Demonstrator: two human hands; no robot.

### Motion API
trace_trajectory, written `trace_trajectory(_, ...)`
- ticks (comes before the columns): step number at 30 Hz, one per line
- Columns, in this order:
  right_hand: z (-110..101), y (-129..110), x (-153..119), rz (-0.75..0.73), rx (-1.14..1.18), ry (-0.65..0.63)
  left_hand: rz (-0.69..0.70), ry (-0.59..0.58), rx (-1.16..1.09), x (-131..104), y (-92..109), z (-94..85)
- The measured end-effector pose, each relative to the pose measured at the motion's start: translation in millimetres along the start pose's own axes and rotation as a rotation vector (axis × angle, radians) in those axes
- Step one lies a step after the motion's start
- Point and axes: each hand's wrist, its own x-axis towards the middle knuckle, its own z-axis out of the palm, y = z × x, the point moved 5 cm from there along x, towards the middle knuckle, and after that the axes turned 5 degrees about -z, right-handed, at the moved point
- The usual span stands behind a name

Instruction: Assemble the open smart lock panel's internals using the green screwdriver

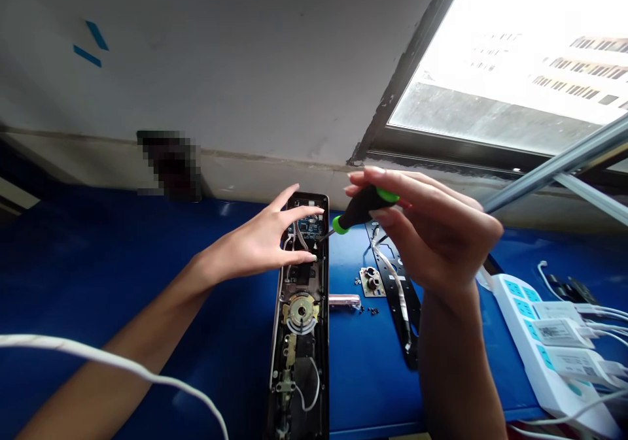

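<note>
A long black device housing [325, 335] lies lengthwise on the blue table, its inside exposed. Near its far end sits a circuit board [308, 228] with thin wires, and lower down a round metal part [301, 310]. My left hand [267, 238] rests over the far end, fingers spread across the board and the housing's edge, holding nothing I can see. My right hand [432, 221] grips a black and green screwdriver [360, 210]. The screwdriver is tilted, its tip pointing down left at the housing's right side by the board; whether it touches a screw I cannot tell.
Right of the housing lie a black plate [395, 283] with a white-wrapped cable, a small square metal part [372, 282] and loose screws [373, 311]. A white power strip [520, 335] with several chargers stands at right. A white cable [122, 360] crosses the lower left.
</note>
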Motion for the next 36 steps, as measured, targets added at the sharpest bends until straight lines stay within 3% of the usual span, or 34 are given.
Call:
trace_trajectory(5,-5,1,-2,-0.068,-0.103,0.141,-0.012,0.016,0.005,0,1,-0.1)
trace_trajectory(10,5,-3,1,-0.025,-0.003,-0.01,-0.024,0.03,-0.003,1,1,2.4)
trace_trajectory(17,0,-3,0,-0.116,-0.075,0.095,0.002,0.056,-0.002,2,2,3.0)
trace_trajectory(25,11,-3,-1,0.041,0.072,-0.071,0.019,0.075,-0.005,3,5,3.4)
trace_trajectory(32,10,-8,-1,-0.105,-0.017,-0.051,-0.012,0.07,-0.01,3,8,2.5)
trace_trajectory(36,12,-9,-1,-0.086,-0.048,-0.061,-0.025,0.063,0.005,2,8,3.7)
